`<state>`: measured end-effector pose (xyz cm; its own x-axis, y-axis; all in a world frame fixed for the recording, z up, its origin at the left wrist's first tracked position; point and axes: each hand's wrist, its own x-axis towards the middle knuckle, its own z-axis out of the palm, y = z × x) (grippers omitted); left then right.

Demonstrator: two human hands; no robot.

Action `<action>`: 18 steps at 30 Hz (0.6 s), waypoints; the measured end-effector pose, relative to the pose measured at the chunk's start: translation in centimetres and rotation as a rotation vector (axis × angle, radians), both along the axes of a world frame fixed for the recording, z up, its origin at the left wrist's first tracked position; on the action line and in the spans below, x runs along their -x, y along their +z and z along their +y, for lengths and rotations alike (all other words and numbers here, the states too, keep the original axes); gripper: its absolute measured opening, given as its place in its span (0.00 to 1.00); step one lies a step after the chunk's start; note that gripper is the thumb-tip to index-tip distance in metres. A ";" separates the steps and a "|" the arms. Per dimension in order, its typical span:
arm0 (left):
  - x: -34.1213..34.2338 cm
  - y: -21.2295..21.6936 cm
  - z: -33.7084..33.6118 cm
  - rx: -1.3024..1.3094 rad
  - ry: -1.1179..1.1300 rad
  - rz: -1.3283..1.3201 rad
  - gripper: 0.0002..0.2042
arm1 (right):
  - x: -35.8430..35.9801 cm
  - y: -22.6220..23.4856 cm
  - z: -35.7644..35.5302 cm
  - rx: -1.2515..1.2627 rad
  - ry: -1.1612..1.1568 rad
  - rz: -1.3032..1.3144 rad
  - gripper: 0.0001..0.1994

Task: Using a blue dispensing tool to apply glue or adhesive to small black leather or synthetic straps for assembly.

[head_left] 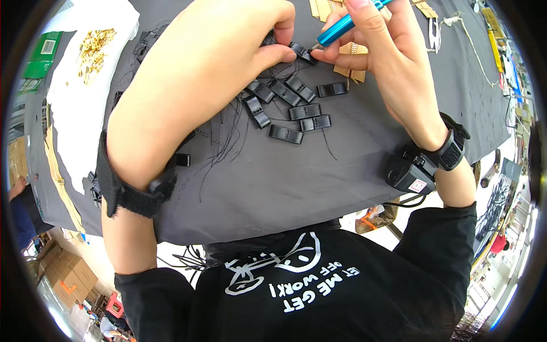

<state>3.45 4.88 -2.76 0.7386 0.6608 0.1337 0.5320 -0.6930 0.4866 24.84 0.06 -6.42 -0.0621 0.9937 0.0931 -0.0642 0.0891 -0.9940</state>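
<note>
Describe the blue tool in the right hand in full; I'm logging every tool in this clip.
The blue tool is a slim, pen-like rod with a shiny metallic teal barrel and a narrow dark tip. The right hand grips it slanted, tip down-left, its upper end hidden by fingers. The tip meets a small black plastic clip pinched by the left hand.

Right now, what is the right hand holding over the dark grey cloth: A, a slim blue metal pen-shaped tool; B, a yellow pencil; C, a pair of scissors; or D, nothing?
A: the right hand grips a slim blue metal pen-shaped tool, its tip at the small black plastic clip pinched in the left hand.
</note>
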 end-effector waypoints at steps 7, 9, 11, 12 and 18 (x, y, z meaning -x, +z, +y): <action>-0.3 -0.3 0.3 -0.020 -0.025 -0.025 0.10 | 0.3 0.7 0.0 0.021 -0.029 -0.006 0.09; -0.3 -0.5 0.5 0.024 -0.038 -0.054 0.09 | 0.3 0.8 0.0 0.001 -0.021 0.000 0.09; -0.1 -0.4 0.5 0.009 -0.034 -0.054 0.09 | 0.3 1.1 0.0 0.014 -0.013 -0.019 0.10; -0.1 -0.4 0.5 -0.005 -0.035 -0.056 0.09 | 0.4 1.4 -0.1 0.017 -0.013 -0.019 0.10; 0.0 0.2 0.5 0.083 0.002 -0.026 0.09 | 0.7 2.2 -0.4 0.083 -0.037 -0.010 0.10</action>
<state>3.44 5.42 -2.58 0.7339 0.6722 0.0978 0.5198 -0.6484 0.5562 24.14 -0.29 -4.20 -0.0259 0.9996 0.0103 -0.0524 0.0090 -0.9986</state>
